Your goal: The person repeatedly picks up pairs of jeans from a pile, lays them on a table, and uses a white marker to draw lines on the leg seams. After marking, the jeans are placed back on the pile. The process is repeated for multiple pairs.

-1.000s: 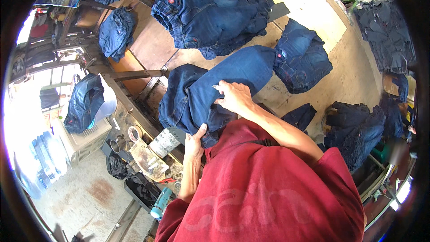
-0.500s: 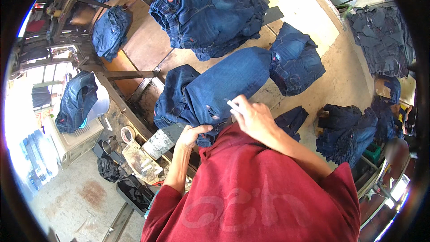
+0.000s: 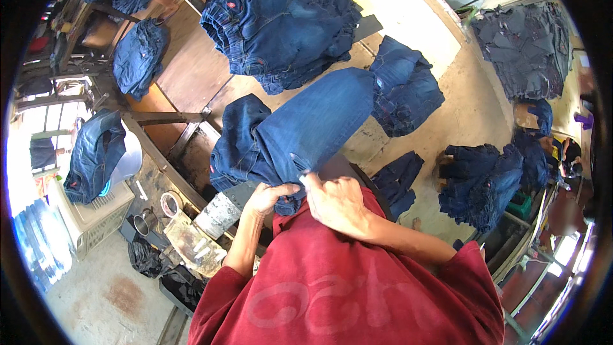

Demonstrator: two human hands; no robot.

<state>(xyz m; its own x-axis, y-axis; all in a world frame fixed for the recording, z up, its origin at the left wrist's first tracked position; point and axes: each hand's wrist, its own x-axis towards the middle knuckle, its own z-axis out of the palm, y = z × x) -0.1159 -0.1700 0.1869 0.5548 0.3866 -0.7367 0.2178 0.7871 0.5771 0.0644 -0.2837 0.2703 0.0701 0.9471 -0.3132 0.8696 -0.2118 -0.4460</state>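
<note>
gripping the near end of a pair of dark blue jeans (image 3: 306, 131), left hand (image 3: 267, 197) and right hand (image 3: 337, 203) have fingers pinched on the denim. jeans lie on the wooden surface (image 3: 191, 76), long axis running from the person's chest up-right toward a heaped denim pile (image 3: 281, 25).

Left hand (image 3: 267, 197) curled shut, right hand (image 3: 337, 199) fingers bent, seemingly pinching, forearms close together

Bright daylight washes out the left rim and glares on the pale floor strip (image 3: 408, 9) at top; fisheye bending darkens edges; centre stays sharp, shadows soft
</note>
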